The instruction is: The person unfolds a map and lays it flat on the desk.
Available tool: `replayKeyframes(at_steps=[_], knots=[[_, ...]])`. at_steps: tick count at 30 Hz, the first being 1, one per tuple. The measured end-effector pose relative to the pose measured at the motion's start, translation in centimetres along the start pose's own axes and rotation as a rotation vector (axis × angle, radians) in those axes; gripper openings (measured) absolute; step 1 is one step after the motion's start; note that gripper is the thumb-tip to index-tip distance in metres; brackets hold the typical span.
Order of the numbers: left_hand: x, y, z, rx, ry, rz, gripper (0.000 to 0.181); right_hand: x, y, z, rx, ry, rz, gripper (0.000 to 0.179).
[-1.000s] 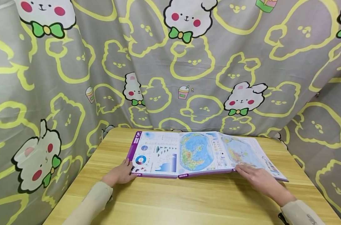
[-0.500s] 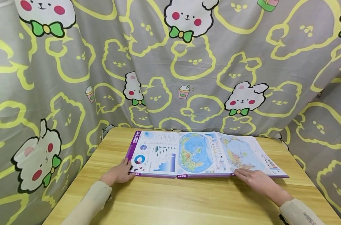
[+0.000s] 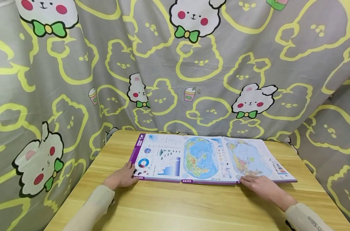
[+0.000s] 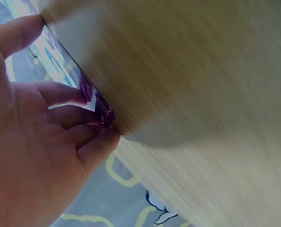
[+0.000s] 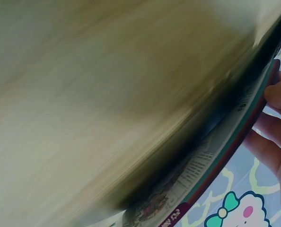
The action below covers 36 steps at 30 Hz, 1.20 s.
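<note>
A long fold-out map [image 3: 202, 157] with purple edges lies spread across the wooden table, showing one chart panel and two world-map panels. My left hand [image 3: 123, 175] holds its near left corner; the left wrist view has the thumb and fingertips [image 4: 79, 98] around that purple corner. At the near edge of the right panel is my right hand [image 3: 264, 187], pinching the rim with fingers over the top. From the right wrist view, the thumb [image 5: 275, 94] crosses the edge of the map [image 5: 216, 161], and a dark gap separates the panel from the tabletop.
The wooden table [image 3: 186, 208] extends in front of the map toward the person. Grey curtains [image 3: 163, 64] with yellow outlines and white cartoon rabbits hang close behind the table and along both sides.
The right panels have come down flatter, with the right hand lowering their near edge. My left hand stays at the left corner, almost unmoved.
</note>
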State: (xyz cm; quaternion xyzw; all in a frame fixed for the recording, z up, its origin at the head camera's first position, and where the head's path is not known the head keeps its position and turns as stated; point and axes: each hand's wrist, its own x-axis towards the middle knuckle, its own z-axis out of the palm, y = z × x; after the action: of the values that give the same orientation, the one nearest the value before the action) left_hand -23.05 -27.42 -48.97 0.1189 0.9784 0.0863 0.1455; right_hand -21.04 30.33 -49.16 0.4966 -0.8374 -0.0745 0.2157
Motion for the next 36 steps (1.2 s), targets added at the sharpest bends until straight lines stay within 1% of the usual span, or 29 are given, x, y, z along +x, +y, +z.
replayKeyframes(at_steps=[6,10,17,22,28,36], knots=[[0.16,0.09,-0.20,0.005,-0.006,-0.004,0.077,0.28,-0.02,0.37,0.029,-0.068,-0.011,0.034],[0.25,0.09,-0.15,0.010,-0.007,0.003,0.077,0.22,-0.15,0.55,0.047,-0.118,0.000,0.034],[0.18,-0.03,-0.39,-0.013,-0.004,0.002,0.077,0.54,-0.43,0.54,0.061,-0.159,0.023,0.034],[0.22,-0.14,-0.53,-0.004,-0.011,0.002,0.078,0.57,-0.55,0.52,0.064,-0.158,0.045,0.033],[0.12,-0.17,-0.65,-0.015,-0.012,0.006,0.078,0.33,-0.66,0.68,0.064,-0.125,0.063,0.036],[0.20,-0.19,-0.56,-0.019,-0.013,0.001,0.078,0.01,-0.81,0.96,0.067,-0.078,0.052,0.035]])
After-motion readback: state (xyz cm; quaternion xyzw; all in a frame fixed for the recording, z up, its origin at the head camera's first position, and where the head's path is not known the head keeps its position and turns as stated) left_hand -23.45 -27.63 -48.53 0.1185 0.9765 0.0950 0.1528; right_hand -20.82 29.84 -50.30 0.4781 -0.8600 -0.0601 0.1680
